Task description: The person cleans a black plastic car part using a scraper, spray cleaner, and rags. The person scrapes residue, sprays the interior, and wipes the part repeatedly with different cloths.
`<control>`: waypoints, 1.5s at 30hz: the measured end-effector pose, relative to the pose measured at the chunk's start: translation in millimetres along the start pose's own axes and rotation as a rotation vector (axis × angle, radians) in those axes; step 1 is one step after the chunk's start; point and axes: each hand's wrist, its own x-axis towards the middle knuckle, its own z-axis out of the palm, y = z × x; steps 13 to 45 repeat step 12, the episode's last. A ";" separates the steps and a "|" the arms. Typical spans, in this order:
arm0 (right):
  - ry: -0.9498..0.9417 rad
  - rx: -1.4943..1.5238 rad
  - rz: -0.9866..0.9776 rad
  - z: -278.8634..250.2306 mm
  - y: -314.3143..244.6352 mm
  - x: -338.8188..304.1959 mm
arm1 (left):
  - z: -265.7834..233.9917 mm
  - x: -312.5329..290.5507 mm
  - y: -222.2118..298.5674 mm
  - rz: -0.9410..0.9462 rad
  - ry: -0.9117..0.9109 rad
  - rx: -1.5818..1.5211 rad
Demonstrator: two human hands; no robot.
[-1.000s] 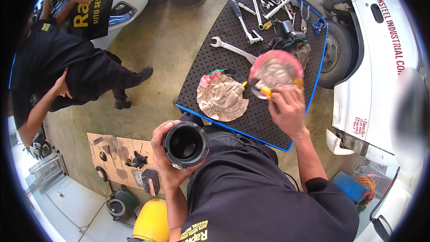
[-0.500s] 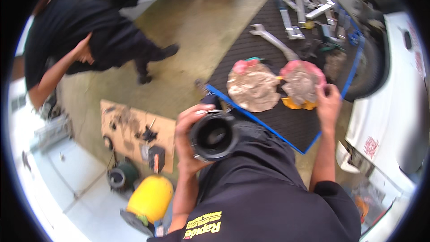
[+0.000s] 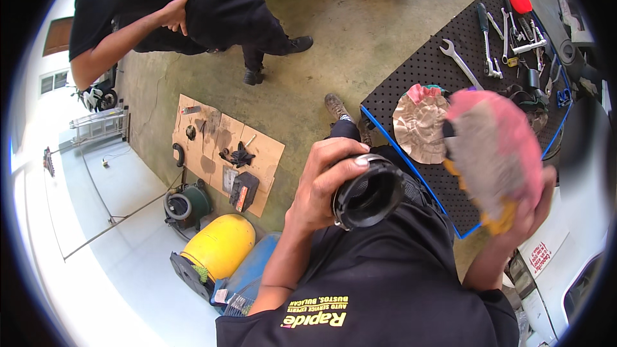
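Note:
My left hand (image 3: 324, 183) grips a hollow black cylindrical part (image 3: 367, 200) with a metal band around its rim, held in front of my body with its open end facing up. Raised off the black perforated board (image 3: 443, 64), a round patchwork rag (image 3: 498, 154) in red, brown and yellow hangs in my right hand (image 3: 530, 215). My right fingers are closed on its lower edge and partly hidden by it. A second round rag (image 3: 418, 125), mostly crumpled brown with red at the top, lies on the board's near left part.
A large open-end wrench (image 3: 459, 63), ratchets, sockets and a red object (image 3: 520, 2) lie on the board. Another person (image 3: 180, 19) stands at the upper left. Cardboard (image 3: 263, 154) with dark parts, a yellow drum (image 3: 220, 249) and a green container (image 3: 198, 204) occupy the floor at left.
My right hand has lifted the red and brown rag from the board toward me. The black part stays in my left hand, and the view has shifted.

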 end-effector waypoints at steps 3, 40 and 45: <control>-0.842 -0.104 -0.355 62.8 -16.1 14.8 | 12.8 -24.7 -2.7 -0.475 0.074 -0.270; -0.879 -0.666 -0.674 111.4 0.8 7.5 | -4.4 -2.1 2.7 -0.219 -0.054 0.023; -0.879 -0.666 -0.674 111.4 0.8 7.5 | -4.4 -2.1 2.7 -0.219 -0.054 0.023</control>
